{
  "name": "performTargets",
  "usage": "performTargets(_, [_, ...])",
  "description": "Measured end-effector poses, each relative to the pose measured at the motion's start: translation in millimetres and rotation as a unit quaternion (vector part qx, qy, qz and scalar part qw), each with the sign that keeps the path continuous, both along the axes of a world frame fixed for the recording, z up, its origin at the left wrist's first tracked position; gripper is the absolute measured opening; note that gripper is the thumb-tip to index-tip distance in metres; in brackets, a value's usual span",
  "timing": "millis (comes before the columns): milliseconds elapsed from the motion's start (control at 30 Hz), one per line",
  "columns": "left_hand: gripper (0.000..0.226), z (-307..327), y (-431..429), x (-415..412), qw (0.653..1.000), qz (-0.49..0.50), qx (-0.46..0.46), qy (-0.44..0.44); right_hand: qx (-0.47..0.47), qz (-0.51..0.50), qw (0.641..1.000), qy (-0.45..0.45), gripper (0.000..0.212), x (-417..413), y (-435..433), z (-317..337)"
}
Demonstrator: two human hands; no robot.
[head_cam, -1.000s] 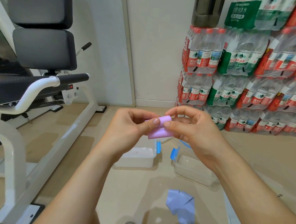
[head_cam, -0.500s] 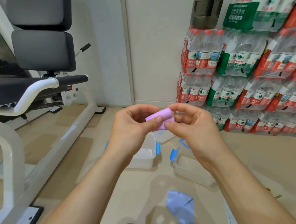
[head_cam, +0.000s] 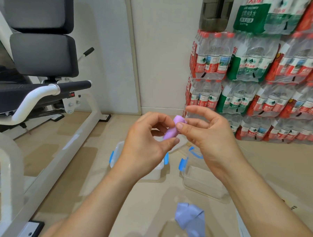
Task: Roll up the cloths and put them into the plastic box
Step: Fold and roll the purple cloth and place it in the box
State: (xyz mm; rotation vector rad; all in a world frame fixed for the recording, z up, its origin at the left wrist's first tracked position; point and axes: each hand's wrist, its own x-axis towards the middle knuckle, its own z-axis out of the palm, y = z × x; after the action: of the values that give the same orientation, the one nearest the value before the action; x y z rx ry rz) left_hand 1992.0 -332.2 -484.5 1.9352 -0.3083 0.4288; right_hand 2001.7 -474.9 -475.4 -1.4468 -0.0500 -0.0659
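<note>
On the floor [head_cam: 73, 161] the clear plastic box [head_cam: 203, 184] sits open beside a second container [head_cam: 156, 172] with blue clips, and a blue cloth [head_cam: 190, 219] lies loose nearer the person. Above them the left hand [head_cam: 147, 147] and right hand [head_cam: 211, 137] are close together, each pinching one end of the small, tightly rolled purple cloth [head_cam: 175, 127]. It looks light, soft and springy, and would likely unroll if released, so it is best held round the middle, over the loose edge.
</note>
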Motion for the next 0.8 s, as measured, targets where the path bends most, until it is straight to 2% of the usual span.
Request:
performTargets(133, [0.02, 0.6, -1.9, -2.0, 0.999, -0.015, -0.039, -0.013, -0.002, 0.005, 1.0, -0.02, 0.051, 0.6, -6.3, 2.4])
performTargets(233, [0.041, 0.8, -2.0, -2.3, 0.999, -0.004, -0.032, -0.01, -0.021, 0.023, 0.999, -0.037, 0.047, -3.9, -4.4, 5.3])
performTargets(333, [0.057, -3.3, 1.4, -0.3, 0.999, -0.003, 0.027, -0.038, -0.082, 0.012, 0.993, -0.082, 0.048, -7.0, 4.1, 3.0])
performTargets(433, [0.051, -2.3, 4.3, -0.6, 0.996, 0.018, 0.069, -0.046, -0.194, -0.015, 0.968, -0.156, 0.058, -9.7, 12.1, -0.2])
performTargets(500, [0.036, 2.5, 4.2, -1.3, 0.999, 0.034, 0.031, -0.014, -0.205, -0.015, 0.964, -0.168, 0.061, -10.3, 13.0, 0.7])
performTargets(600, [0.025, 4.6, 5.9, 1.4, 0.997, 0.039, -0.051, 0.044, -0.19, -0.028, 0.972, -0.136, 0.056, -6.8, 9.6, -1.2])
performTargets(667, [0.026, 6.5, 7.1, 0.4, 0.995, 0.027, -0.074, 0.066, -0.152, 0.005, 0.986, -0.062, 0.05, -4.2, 6.7, -2.7])
performTargets(733, [0.026, 8.8, 7.7, -1.7, 0.992, 0.007, -0.094, 0.08, -0.105, 0.051, 0.993, -0.001, 0.036, -2.7, 4.7, -4.5])
performTargets(800, [0.026, 10.1, 7.9, -2.2, 0.989, -0.006, -0.118, 0.09, -0.089, 0.054, 0.995, 0.003, 0.022, -1.5, 2.5, -4.7])
